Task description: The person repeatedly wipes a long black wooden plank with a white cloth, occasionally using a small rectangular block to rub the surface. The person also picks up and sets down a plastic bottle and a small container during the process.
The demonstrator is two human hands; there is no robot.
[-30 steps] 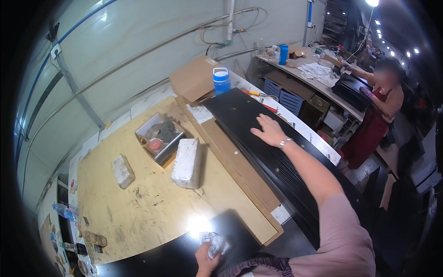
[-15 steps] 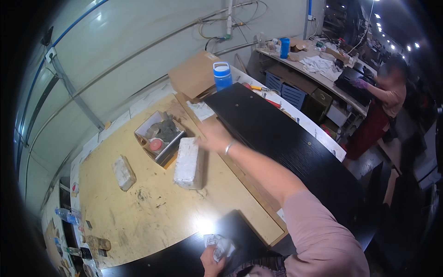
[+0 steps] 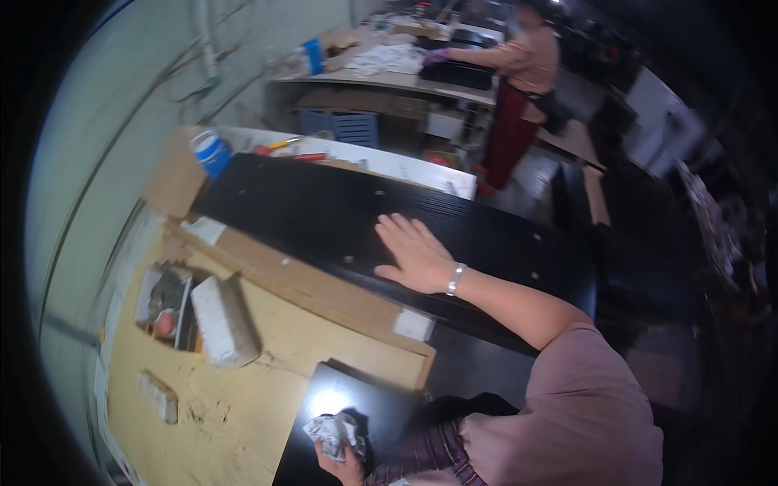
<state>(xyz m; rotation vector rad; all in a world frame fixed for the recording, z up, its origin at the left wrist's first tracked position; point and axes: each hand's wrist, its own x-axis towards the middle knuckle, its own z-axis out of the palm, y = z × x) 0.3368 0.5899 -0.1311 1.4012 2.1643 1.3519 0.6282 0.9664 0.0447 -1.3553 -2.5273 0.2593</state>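
Observation:
My right hand [image 3: 415, 254], with a silver bracelet at its wrist, is spread flat over a long black panel [image 3: 308, 194]. Its fingers are stretched apart and hold nothing; whether the palm touches the surface I cannot tell. At the bottom, my left hand [image 3: 342, 465] is closed on a crumpled white cloth [image 3: 336, 433]. That cloth is over a second black panel [image 3: 374, 397], which shows a bright glare. Small round marks dot the long panel. Under its near edge runs a strip of brown cardboard [image 3: 316, 285].
On the yellowish tabletop [image 3: 259, 405] are a white block [image 3: 220, 321], a smaller block [image 3: 158, 396] and an open box [image 3: 166, 308] of odds and ends. A blue bottle [image 3: 212, 154] stands beyond the panel. Across the aisle a person [image 3: 527, 65] works at another bench [image 3: 365, 79].
The view has swung to the right. My right hand has moved from beside the white block to over the long black panel, its fingers spread. My left hand still grips the cloth.

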